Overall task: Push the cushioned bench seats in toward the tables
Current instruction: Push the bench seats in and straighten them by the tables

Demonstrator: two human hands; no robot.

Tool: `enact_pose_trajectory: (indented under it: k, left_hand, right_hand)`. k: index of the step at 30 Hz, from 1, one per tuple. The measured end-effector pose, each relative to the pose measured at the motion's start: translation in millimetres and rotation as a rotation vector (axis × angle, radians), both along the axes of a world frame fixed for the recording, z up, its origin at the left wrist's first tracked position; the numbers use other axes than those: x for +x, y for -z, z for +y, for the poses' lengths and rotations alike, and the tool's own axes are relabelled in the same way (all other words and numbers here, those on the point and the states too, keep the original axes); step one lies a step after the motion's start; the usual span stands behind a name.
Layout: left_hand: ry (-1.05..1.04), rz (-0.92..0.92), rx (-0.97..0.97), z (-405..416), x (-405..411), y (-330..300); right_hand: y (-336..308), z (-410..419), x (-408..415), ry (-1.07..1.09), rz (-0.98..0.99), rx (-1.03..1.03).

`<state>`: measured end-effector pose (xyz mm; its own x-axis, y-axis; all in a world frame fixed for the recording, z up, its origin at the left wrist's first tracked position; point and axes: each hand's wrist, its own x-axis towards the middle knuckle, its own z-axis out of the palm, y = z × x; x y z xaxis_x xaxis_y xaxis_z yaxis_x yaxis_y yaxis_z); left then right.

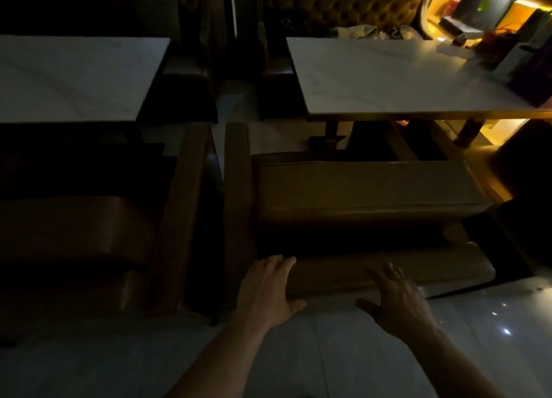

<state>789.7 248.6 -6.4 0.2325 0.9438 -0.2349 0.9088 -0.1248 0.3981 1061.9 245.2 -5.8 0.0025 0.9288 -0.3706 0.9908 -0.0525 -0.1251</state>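
Observation:
In the dim room a brown cushioned bench (367, 188) stands in front of the right white table (397, 78), its backrest top (424, 266) nearest me. My left hand (267, 290) lies flat on the backrest's left end, fingers spread over the top edge. My right hand (397, 299) hovers or rests with fingers apart on the backrest's middle; contact is hard to tell. A second brown bench (77, 227) sits at the left, before the left white table (74, 75).
Wooden armrests (185, 206) flank a narrow gap between the two benches. A tufted sofa (343, 6) stands behind the right table. Bags and clutter (507, 39) crowd the table's far right. Glossy pale floor tiles (298, 353) lie under me.

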Motion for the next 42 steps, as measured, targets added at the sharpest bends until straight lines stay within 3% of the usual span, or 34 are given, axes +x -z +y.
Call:
enact_pose_trajectory:
  k: [7,13,23,42]
  left_hand:
    - [-0.015,0.132,-0.053,34.0,53.2,29.2]
    - [-0.018,0.184,-0.095,44.2,46.5,55.0]
    - [-0.068,0.087,-0.041,40.7,15.5,81.7]
    - [-0.100,0.026,0.013,8.5,-25.1,84.6]
  right_hand:
    - [31.4,60.0,68.2,-0.134,-0.092,-0.104]
    - [57.2,77.2,69.2,-0.112,-0.023,-0.202]
    - [67.8,74.9,61.0,-0.097,-0.147,-0.132]
    - [73.7,30.4,22.1,-0.055,-0.081,-0.154]
